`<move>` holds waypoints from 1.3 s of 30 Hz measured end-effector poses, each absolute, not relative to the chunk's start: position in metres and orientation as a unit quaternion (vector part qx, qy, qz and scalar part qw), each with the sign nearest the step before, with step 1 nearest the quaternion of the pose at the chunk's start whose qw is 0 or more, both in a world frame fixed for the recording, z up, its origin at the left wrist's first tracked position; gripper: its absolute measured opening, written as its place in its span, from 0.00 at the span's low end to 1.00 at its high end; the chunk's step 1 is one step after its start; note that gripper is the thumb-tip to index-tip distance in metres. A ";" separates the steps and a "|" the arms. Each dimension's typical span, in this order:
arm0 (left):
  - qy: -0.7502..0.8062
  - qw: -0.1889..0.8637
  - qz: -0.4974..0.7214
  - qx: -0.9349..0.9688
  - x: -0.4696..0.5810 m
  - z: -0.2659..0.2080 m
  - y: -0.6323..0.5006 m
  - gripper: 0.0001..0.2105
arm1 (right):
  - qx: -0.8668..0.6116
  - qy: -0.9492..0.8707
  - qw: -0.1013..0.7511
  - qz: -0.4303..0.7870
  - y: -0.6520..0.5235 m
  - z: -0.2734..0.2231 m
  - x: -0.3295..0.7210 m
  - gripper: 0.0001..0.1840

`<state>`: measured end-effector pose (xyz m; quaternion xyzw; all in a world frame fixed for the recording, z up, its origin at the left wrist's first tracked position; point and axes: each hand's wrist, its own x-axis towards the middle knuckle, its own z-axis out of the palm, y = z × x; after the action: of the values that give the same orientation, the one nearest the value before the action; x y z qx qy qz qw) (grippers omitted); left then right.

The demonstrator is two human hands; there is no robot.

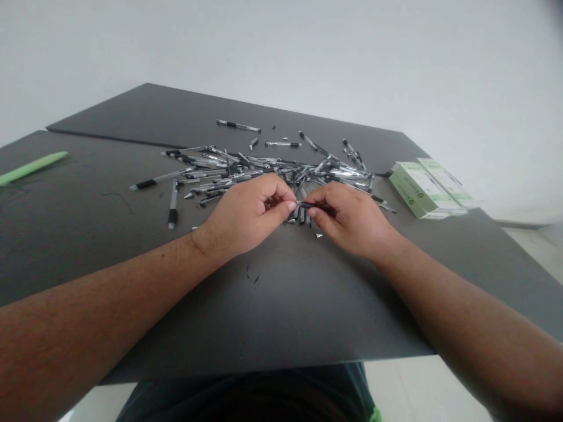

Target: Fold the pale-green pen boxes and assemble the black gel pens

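Pen part (305,204) bridges left fingers (281,212) and right fingers (324,221)

L grip (246,214) pinched | R grip (354,217) pinched | fingertips (291,206) close | forearms (118,305) angled inwd

Soft light brightens the wall (281,58); pens (347,174) glint mid-frame, slightly blurred; shadow darkens the table (383,305) below right of centre.

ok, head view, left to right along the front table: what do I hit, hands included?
Light-green tapered object cut by the frame edge → loose black-grip pen → left hand → pinched pen part → right hand → green-and-white boxes. Pen pile omitted: overlaps the hands.
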<state>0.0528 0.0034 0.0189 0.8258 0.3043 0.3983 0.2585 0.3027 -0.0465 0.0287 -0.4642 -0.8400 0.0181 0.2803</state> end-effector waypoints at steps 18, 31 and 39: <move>0.305 0.301 0.423 0.798 0.052 0.000 0.018 0.10 | -0.485 -0.842 0.108 0.208 -0.037 0.050 0.334 0.09; 0.290 0.273 0.420 0.815 0.053 0.000 0.016 0.09 | -0.427 -0.891 0.032 0.150 -0.035 0.041 0.324 0.08; 0.299 0.260 0.408 0.823 0.052 0.003 0.014 0.08 | -0.441 -0.887 0.074 0.119 -0.036 0.038 0.320 0.03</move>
<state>0.0525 0.0144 0.0030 0.8227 0.2985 0.4077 0.2603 0.3201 -0.0355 0.0375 -0.4407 -0.8867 0.1190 0.0740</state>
